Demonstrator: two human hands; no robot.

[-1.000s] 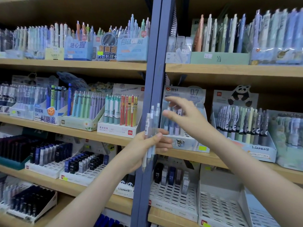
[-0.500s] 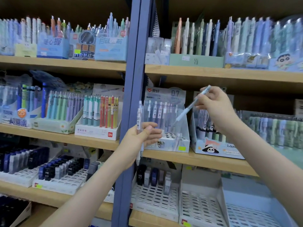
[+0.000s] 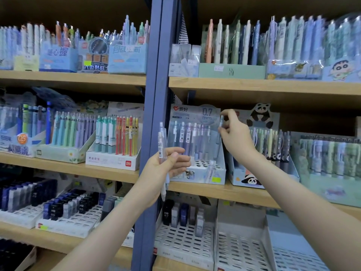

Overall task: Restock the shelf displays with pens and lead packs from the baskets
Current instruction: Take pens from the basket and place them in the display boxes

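Translucent pens [image 3: 163, 153] stayed clenched in our left hand [image 3: 162, 173] while our right hand [image 3: 235, 136] pinched one pen [image 3: 221, 122] above the 0.7 display box [image 3: 197, 153], where crowded neighbours, we judged, could deflect it past a hole.

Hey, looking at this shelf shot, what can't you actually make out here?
All in the head view:
- How many pens the left hand holds: they overlap and the fingers cover them.
- The pen in the right hand: only its top shows above the fingers.
- Price labels on the 0.7 box: too small and blurred.
- The baskets: not in frame.
- The far-right displays: blurred and cut off by the edge.
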